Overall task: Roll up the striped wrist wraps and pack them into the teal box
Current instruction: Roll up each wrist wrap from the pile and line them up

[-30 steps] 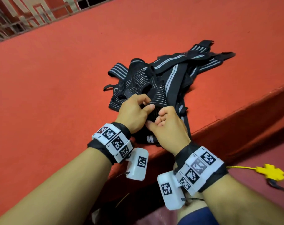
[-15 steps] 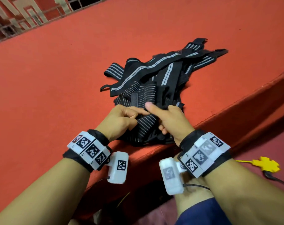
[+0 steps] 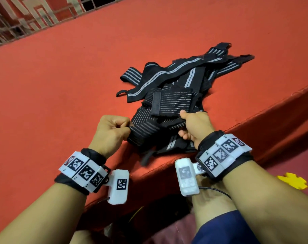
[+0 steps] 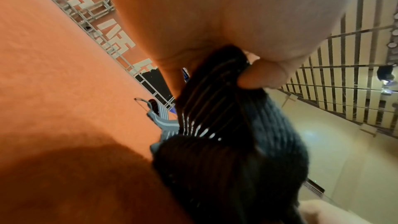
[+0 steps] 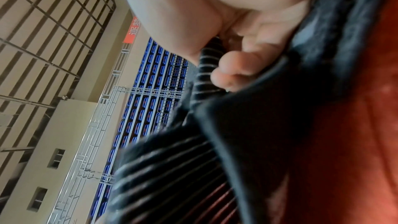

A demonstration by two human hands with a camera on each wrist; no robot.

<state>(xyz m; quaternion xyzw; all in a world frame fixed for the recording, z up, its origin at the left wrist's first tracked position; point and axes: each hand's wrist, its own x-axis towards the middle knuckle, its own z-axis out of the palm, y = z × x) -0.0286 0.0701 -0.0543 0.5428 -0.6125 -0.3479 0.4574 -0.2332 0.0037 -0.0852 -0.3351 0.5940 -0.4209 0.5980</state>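
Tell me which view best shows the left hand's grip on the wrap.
Left wrist view: the left hand fills it, with curled fingers clamping the striped wrap up close. The head view shows only the back of that fist at the wrap's end. The right wrist view does not show it.

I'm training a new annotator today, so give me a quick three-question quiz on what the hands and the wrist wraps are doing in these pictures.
1. True or false: the teal box is visible in the head view.
2. Which hand grips the near-left end of the striped wrap? A) left hand B) right hand C) neither
3. Fill in: the pile of wraps lies on a ____ coloured surface.

Key:
1. False; no box shows in any view.
2. A; the left hand pinches that end, while the right hand holds the other side of the same wrap.
3. Red.
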